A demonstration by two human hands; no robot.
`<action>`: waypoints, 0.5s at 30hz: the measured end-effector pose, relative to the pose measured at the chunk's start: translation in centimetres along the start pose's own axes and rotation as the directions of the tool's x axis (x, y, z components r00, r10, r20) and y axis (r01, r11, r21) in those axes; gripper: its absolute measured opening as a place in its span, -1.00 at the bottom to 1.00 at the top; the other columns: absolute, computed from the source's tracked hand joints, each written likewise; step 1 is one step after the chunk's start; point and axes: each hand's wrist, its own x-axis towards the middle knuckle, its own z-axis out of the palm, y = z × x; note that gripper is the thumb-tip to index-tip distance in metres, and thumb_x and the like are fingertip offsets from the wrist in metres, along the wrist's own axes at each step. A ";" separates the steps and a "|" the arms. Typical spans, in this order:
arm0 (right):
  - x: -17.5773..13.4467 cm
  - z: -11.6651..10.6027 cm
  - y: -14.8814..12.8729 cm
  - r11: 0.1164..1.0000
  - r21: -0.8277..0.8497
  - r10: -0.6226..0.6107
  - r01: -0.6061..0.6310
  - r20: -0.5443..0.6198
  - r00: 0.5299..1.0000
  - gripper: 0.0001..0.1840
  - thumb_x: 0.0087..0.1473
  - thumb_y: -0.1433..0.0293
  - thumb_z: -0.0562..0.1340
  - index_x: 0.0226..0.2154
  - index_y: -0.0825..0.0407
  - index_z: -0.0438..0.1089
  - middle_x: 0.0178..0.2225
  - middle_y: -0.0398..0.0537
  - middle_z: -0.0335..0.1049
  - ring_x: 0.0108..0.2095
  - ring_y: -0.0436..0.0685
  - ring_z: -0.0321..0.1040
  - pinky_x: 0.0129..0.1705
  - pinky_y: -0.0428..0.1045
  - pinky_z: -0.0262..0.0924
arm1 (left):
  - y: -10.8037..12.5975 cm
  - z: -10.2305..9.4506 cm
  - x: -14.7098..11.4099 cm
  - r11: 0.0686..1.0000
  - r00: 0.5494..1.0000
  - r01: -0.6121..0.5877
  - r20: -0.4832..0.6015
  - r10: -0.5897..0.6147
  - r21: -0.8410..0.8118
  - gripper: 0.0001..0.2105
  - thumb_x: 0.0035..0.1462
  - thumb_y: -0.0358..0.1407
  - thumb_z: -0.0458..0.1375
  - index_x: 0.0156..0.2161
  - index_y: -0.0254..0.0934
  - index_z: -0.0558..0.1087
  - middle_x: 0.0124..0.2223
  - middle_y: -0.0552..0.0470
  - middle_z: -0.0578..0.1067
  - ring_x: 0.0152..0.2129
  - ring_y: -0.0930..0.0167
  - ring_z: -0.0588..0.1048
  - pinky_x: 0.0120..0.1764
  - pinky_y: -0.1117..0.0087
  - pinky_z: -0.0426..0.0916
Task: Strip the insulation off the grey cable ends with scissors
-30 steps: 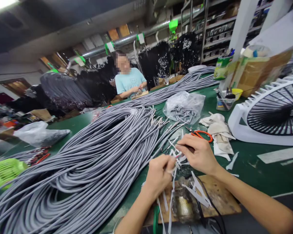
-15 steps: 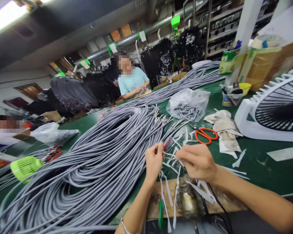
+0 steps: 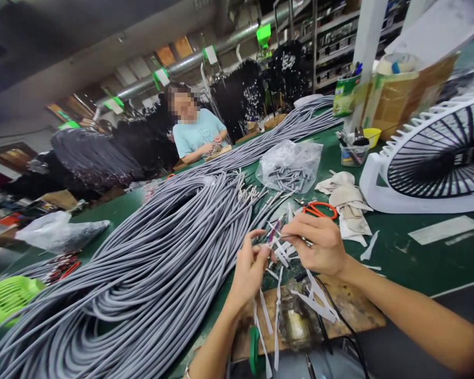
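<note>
My left hand [image 3: 250, 266] is closed, thumb and fingers curled together above the front of the bench. Facing it, my right hand [image 3: 318, 242] is closed in a pinch. Between the fingertips shows a small piece with thin purple and white strands [image 3: 275, 230], like wire ends. Fingers and loose scraps cover part of it, so what each hand grips is unclear. White strips [image 3: 282, 252] lie scattered under both hands. Left of them spreads a big bundle of grey cables [image 3: 174, 237], its pale ends pointing toward my hands.
Orange-handled scissors [image 3: 319, 209], a clear bag of grey pieces [image 3: 290, 168], cloth gloves [image 3: 345, 197] and a white fan [image 3: 438, 163] stand to the right. Below my hands lies a wooden board [image 3: 351, 310] with a green ring-shaped item [image 3: 254, 350]. Across the bench sits a person [image 3: 199, 131].
The view has swung right, shifting the scene leftward. My left-hand fingers have loosened and moved beside the coloured strands. My right hand has shifted up and now pinches closer to them.
</note>
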 end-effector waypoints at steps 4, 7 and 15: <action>0.0 -0.3 0.2 0.992 0.011 0.123 -0.123 -0.080 0.989 -0.87 0.00 0.52 0.15 -0.52 0.07 0.34 -0.55 -0.12 0.28 -0.53 -0.04 0.20 -0.46 -0.12 0.09 | -0.2 -0.1 1.2 0.890 0.988 0.154 0.055 -0.145 -0.429 -0.72 -0.03 -0.19 0.16 -0.29 -0.35 0.25 -0.63 0.22 0.25 -0.80 0.70 -0.07 -0.70 0.62 -0.19; 0.1 -0.1 1.0 0.960 0.024 0.278 -0.277 -0.132 0.951 -0.84 0.00 0.49 0.16 -0.57 0.08 0.30 -0.59 -0.16 0.21 -0.55 -0.05 0.13 -0.50 -0.11 0.03 | 0.5 -0.1 1.2 0.790 0.984 0.134 -0.014 -0.177 -0.599 -0.72 -0.10 -0.23 0.24 -0.39 -0.36 0.26 -0.64 0.22 0.22 -0.79 0.73 -0.10 -0.70 0.64 -0.24; 0.1 0.6 2.1 0.887 0.127 0.460 -0.444 -0.138 0.877 -0.81 -0.01 0.41 0.17 -0.60 0.09 0.28 -0.62 -0.18 0.18 -0.59 -0.06 0.10 -0.55 -0.12 0.01 | 1.3 -0.8 0.4 0.790 0.989 -0.047 -0.137 -0.048 -0.612 -0.72 -0.12 -0.33 0.25 -0.26 -0.37 0.35 -0.51 0.08 0.39 -0.72 0.70 0.12 -0.64 0.65 0.00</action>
